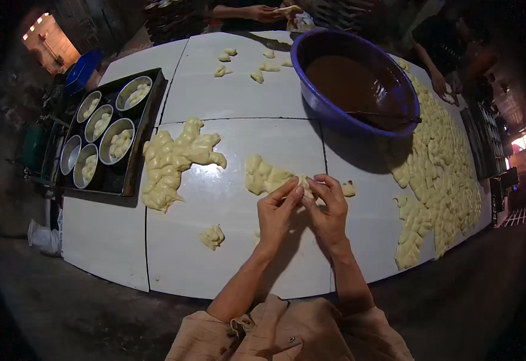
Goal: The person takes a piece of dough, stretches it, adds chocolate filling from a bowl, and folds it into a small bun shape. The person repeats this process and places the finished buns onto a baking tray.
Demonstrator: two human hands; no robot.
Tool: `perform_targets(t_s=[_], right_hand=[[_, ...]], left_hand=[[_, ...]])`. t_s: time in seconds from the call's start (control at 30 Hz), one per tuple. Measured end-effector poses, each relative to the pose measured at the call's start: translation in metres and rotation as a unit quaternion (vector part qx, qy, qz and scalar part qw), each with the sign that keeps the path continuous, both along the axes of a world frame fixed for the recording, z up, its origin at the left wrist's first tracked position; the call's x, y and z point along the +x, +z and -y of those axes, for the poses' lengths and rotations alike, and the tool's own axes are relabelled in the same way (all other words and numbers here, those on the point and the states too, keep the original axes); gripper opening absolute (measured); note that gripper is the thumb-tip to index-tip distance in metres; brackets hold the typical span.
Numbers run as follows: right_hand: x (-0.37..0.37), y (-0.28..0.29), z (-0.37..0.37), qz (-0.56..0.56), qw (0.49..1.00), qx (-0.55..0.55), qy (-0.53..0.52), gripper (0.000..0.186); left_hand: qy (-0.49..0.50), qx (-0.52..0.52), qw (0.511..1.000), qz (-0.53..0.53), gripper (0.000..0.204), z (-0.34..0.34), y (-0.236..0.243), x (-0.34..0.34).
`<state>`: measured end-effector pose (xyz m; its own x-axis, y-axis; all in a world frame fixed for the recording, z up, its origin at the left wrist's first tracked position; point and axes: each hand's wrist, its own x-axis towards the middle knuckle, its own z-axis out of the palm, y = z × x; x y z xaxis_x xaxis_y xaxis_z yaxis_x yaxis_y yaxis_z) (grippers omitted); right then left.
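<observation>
My left hand (278,213) and my right hand (329,210) meet at the middle of the white tabletop (233,265), thumbs and fingertips closed on a small piece of pale dough (304,184). Just left of them lies a short strip of dough lumps (263,175), partly behind my fingers. A larger mass of lumpy dough (175,156) spreads farther left, and a small clump (212,236) sits nearer me. A little scrap of dough (348,189) rests right of my right hand.
A dark tray (129,174) holds several round tins (100,123) with dough balls. A purple basin (311,96) of brown liquid stands at back right, beside a broad sheet of dough pieces (437,180). Dough bits (257,75) dot the far table. Co-workers' hands (263,13) (440,84) are beyond.
</observation>
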<state>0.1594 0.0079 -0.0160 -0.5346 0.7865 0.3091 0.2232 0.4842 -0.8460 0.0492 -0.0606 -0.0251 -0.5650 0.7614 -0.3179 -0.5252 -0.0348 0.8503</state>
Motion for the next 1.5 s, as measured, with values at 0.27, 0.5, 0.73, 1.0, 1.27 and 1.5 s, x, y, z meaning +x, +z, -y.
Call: perform_targets(t_s=[0.27, 0.5, 0.73, 1.0, 1.27, 1.5], right_hand=[[-0.013, 0.003, 0.003, -0.108, 0.962, -0.250, -0.008, 0.013], [0.011, -0.010, 0.007, -0.118, 0.960, -0.214, 0.138, 0.028], [-0.009, -0.011, 0.023, -0.197, 0.976, -0.071, 0.051, 0.026], [-0.005, -0.016, 0.028, -0.107, 0.991, 0.074, -0.034, 0.017], [0.004, 0.010, 0.068, -0.003, 0.994, 0.103, 0.041, 0.020], [0.014, -0.062, 0.094, 0.107, 0.974, -0.185, -0.071, 0.019]], left_hand=[[-0.082, 0.014, 0.996, -0.013, 0.041, 0.003, 0.020, -0.028], [-0.152, -0.043, 0.987, -0.022, 0.033, 0.017, 0.035, -0.042], [-0.207, 0.019, 0.977, -0.055, 0.024, 0.030, 0.022, -0.045], [-0.272, 0.029, 0.956, -0.107, 0.027, 0.047, 0.011, -0.038], [-0.262, -0.120, 0.953, -0.096, 0.039, 0.067, 0.025, -0.052], [-0.247, -0.192, 0.858, -0.407, 0.041, 0.099, 0.004, -0.059]])
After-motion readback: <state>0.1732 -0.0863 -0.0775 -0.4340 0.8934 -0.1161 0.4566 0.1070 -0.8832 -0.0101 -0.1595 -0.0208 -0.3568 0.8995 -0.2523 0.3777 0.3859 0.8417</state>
